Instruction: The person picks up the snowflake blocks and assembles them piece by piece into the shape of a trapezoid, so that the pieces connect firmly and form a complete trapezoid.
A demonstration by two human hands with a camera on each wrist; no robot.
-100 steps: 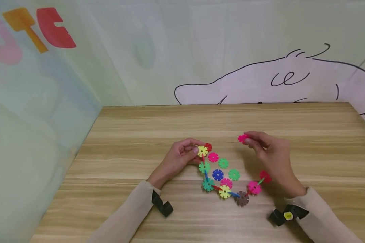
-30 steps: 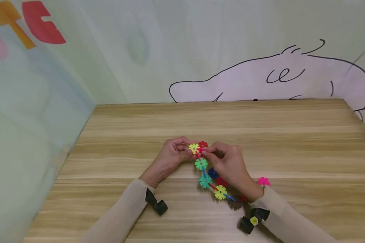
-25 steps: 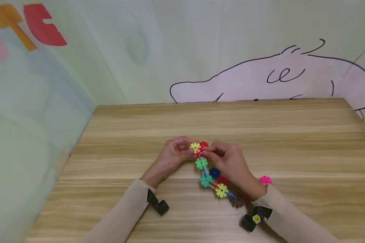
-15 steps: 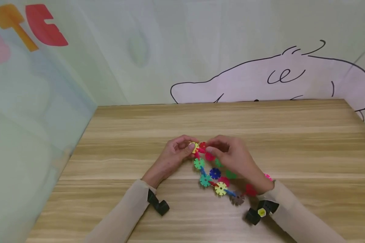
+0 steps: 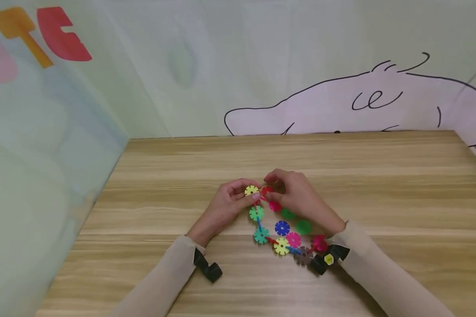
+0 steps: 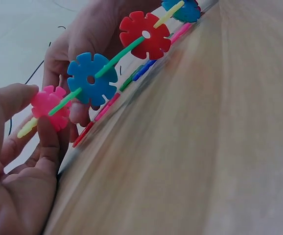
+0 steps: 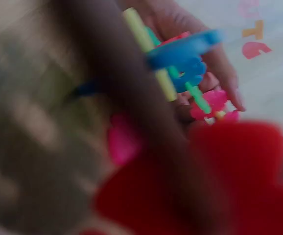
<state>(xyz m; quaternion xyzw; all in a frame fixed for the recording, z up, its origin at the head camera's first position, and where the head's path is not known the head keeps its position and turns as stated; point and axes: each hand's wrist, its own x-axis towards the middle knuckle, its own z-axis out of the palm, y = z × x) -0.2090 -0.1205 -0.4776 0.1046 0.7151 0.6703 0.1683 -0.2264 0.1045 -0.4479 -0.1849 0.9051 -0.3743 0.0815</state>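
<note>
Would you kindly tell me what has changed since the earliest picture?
The right hand has moved left, carrying a pink disc to the yellow disc at the end of the disc chain; whether it has let go is unclear. The disc chain shifted slightly left. The left hand still grips that end, and the loose blue disc lies where it was.

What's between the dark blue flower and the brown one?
A pink flower lies between the dark blue flower and the brown flower, in the head view.
</note>
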